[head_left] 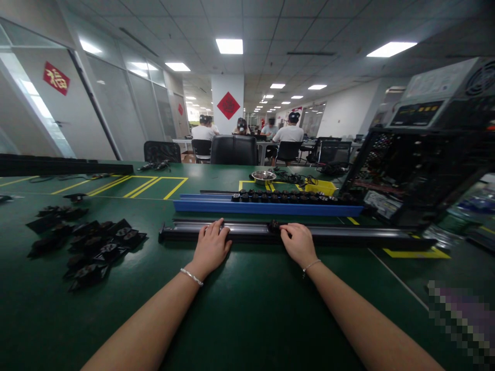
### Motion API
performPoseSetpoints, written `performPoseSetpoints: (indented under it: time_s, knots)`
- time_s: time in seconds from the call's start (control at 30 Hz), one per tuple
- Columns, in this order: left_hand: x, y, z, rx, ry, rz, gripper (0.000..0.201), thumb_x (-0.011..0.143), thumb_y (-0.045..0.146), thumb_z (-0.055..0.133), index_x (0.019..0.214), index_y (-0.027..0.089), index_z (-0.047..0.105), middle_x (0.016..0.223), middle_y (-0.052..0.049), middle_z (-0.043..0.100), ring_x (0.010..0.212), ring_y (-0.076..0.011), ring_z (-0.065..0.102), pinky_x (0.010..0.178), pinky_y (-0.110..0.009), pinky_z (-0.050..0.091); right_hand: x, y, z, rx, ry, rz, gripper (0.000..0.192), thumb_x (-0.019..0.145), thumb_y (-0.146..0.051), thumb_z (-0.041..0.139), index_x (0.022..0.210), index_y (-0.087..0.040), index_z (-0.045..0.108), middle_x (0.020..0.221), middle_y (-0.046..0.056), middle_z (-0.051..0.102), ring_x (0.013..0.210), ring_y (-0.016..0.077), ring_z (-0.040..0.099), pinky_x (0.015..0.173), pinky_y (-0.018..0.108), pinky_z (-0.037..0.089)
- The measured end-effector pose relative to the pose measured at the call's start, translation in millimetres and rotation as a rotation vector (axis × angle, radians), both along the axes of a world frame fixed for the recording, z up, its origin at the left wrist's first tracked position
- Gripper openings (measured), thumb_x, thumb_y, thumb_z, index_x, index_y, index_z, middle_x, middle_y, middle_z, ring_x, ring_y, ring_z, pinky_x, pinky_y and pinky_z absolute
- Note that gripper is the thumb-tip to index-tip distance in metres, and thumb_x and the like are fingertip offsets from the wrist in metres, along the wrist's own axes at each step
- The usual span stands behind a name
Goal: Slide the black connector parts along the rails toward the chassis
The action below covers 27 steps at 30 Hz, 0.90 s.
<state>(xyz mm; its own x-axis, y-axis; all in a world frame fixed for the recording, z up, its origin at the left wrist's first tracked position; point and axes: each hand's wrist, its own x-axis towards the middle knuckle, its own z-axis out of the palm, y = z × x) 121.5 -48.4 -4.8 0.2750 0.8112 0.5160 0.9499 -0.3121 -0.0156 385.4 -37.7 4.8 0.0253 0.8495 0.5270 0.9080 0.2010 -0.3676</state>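
Observation:
A long black channel-shaped rail [247, 228] with a shiny inner face lies across the table in front of me. My left hand [212, 246] rests over its left half, fingers draped across the far edge and thumb at the near side. Farther right, my right hand [299, 242] has thumb and index finger closed at a small black part [274, 226] sitting in the channel. Fingers partly hide where they meet that part. Behind the rail, a blue rail [266, 207] runs parallel, with a row of similar black parts [286, 197] along it.
Loose black parts [104, 242] lie heaped at the left. A metal bowl [263, 176], cables [290, 176] and a yellow tray [320, 186] are behind the blue rail. At right stands an opened computer case [417, 170]. Several people sit farther back beyond a black chair [234, 149].

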Motion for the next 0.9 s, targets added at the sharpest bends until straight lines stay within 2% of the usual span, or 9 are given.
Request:
performPoseSetpoints:
  time_s: [0.7, 0.9]
  knots:
    - [1, 0, -1.5, 0.015, 0.027, 0.019, 0.037, 0.081, 0.031, 0.05, 0.116, 0.022, 0.054, 0.136, -0.01, 0.046, 0.12, -0.0264, 0.043, 0.102, -0.044, 0.028, -22, -9, 2.4, -0.052, -0.104, 0.108, 0.031, 0.083, -0.03, 0.042, 0.103, -0.024, 0.066, 0.107, 0.004, 0.066, 0.11, 0.0213, 0.049, 0.101, 0.045, 0.025]
    - [4, -2, -1.2, 0.023, 0.005, -0.018, 0.045, 0.08, 0.027, 0.049, 0.125, 0.02, 0.046, 0.135, -0.01, 0.046, 0.121, -0.0257, 0.043, 0.102, -0.044, 0.028, -29, -12, 4.4, -0.091, -0.124, 0.132, 0.033, 0.084, -0.031, 0.042, 0.109, -0.024, 0.063, 0.112, 0.003, 0.064, 0.114, 0.0213, 0.046, 0.104, 0.047, 0.019]
